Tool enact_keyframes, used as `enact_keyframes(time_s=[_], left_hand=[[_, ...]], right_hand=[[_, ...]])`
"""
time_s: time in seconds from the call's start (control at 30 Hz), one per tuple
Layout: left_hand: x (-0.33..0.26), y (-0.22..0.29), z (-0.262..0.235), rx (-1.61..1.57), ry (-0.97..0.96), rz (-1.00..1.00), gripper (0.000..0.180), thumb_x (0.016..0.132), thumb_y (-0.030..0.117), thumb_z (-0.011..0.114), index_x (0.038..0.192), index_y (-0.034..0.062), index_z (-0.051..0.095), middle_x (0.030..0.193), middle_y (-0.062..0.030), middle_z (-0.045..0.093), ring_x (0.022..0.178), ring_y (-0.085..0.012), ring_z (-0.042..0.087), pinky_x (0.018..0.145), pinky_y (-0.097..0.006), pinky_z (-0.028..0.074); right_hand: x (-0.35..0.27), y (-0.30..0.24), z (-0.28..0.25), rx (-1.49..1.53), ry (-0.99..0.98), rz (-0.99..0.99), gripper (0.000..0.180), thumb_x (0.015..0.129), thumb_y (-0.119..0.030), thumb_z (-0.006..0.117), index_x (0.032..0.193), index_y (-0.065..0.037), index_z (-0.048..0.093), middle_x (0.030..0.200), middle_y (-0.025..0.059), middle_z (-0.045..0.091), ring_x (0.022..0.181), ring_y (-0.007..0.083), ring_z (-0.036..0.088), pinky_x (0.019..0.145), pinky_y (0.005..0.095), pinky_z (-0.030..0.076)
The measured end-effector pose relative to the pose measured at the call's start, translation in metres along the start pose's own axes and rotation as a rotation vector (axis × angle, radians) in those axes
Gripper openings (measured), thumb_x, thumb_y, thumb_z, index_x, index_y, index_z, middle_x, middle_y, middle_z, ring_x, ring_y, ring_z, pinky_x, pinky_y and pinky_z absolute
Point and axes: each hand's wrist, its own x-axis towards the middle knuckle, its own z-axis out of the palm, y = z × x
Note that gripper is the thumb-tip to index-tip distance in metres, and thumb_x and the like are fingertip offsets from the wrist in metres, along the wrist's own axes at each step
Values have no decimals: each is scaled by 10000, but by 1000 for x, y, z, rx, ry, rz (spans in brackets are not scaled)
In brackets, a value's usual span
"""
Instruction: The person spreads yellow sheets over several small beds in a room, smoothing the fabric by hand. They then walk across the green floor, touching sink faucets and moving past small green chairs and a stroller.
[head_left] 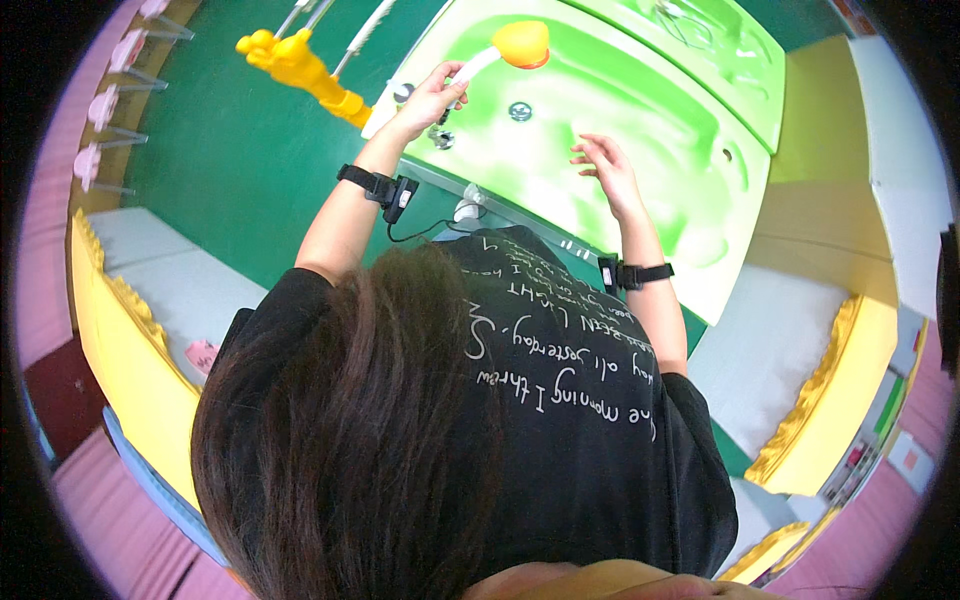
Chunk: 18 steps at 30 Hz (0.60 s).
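My left hand [430, 104] is wrapped round the white handle of what looks like a handheld shower head with a rounded yellow head [521, 44] and an orange rim. It is held up over the left end of a bright green bathtub [700, 240]. Below that hand, a chrome tap fitting [441, 138] stands on the tub's edge. With fingers loosely apart and nothing in them, my right hand [607, 165] hovers above the tub's near side. A round metal drain [520, 111] shows in the tub floor between the hands.
To the left, a yellow foot-shaped piece [305, 75] reaches toward the tub's corner. A second green basin [735, 70] adjoins the far side. Yellow-trimmed grey panels [150, 260] stand behind on the left, and pink cup-like holders [103, 108] line the far-left edge.
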Motion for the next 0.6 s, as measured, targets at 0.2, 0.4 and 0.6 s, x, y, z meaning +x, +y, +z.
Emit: enact_keyframes(time_s=[0.2, 0.4, 0.6], left_hand=[[-20, -4, -34, -48, 10, 53, 370, 900, 204, 462, 1210, 42, 341, 932, -14, 476, 782, -87, 479, 732, -227, 404], [-12, -17, -44, -194, -132, 81, 391, 884, 188, 499, 1221, 92, 324, 977, -21, 487, 834, -109, 499, 775, -246, 392], [-1, -31, -67, -177, -376, 81, 432, 879, 226, 518, 1209, 47, 304, 1042, -44, 527, 962, -103, 481, 799, -257, 373]], right_hand=[[73, -51, 87, -31, -52, -226, 680, 777, -225, 656, 1295, -42, 255, 1152, 143, 468, 892, 192, 569, 656, 272, 487], [120, -71, 147, 102, 36, -338, 848, 687, -167, 739, 1302, -42, 169, 1145, 176, 438, 954, 245, 555, 642, 315, 546], [129, -67, 163, -35, 92, -334, 733, 674, -114, 740, 1219, -7, 262, 1056, 160, 493, 887, 228, 582, 605, 291, 556]])
